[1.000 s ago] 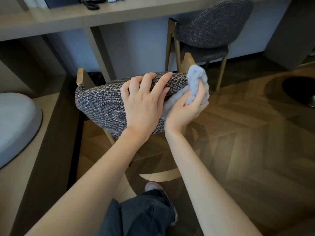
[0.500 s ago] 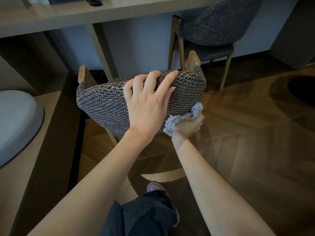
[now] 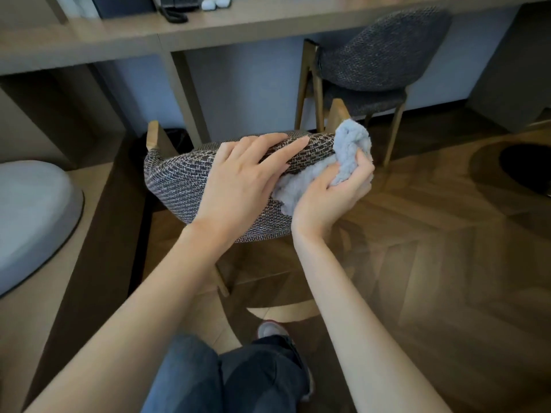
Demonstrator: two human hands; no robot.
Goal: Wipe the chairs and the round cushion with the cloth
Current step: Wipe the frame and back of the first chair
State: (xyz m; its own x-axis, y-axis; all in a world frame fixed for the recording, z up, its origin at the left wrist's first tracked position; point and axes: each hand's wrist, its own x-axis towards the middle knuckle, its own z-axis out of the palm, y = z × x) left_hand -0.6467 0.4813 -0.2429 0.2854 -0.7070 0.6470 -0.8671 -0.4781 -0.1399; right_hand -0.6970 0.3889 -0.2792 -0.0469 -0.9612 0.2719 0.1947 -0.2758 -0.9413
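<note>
Wiping: fluffy pale-blue cloth (image 3: 347,162) bunched in my right hand (image 3: 331,198), fingers curled round it, pressed against the right end of the near woven grey fabric chair back (image 3: 185,186). My left hand (image 3: 247,180) lies just left of it, fingers spread flat over the top edge; I judge it steadies the chair against my rubbing. A dark-grey chair (image 3: 384,52) stands beyond my right hand, and the round pale-grey cushion (image 3: 32,216) lies well left.
</note>
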